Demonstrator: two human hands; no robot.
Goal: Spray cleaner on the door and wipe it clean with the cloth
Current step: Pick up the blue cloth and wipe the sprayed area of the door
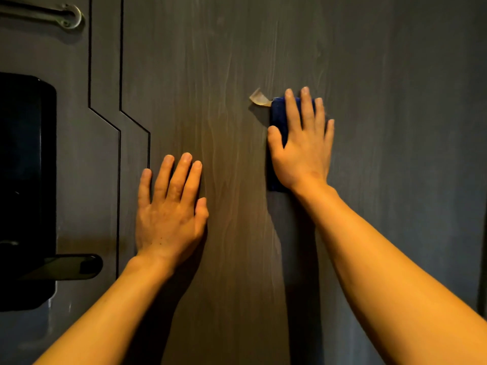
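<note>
A dark grey wood-grain door [237, 61] fills the view. My right hand [303, 146] lies flat on a folded dark blue cloth [276, 119] and presses it against the door, right of centre. The cloth shows along the thumb side and below the palm; the hand covers the remainder. My left hand [171, 206] rests flat on the bare door lower down and to the left, fingers spread, holding nothing. No spray bottle is in view.
A curled scrap of clear tape [259, 98] sticks out of the door just left of the cloth's top. A black electronic lock [26, 167] with a lever handle [71, 266] sits at the left. A metal latch [66, 17] is at the top left.
</note>
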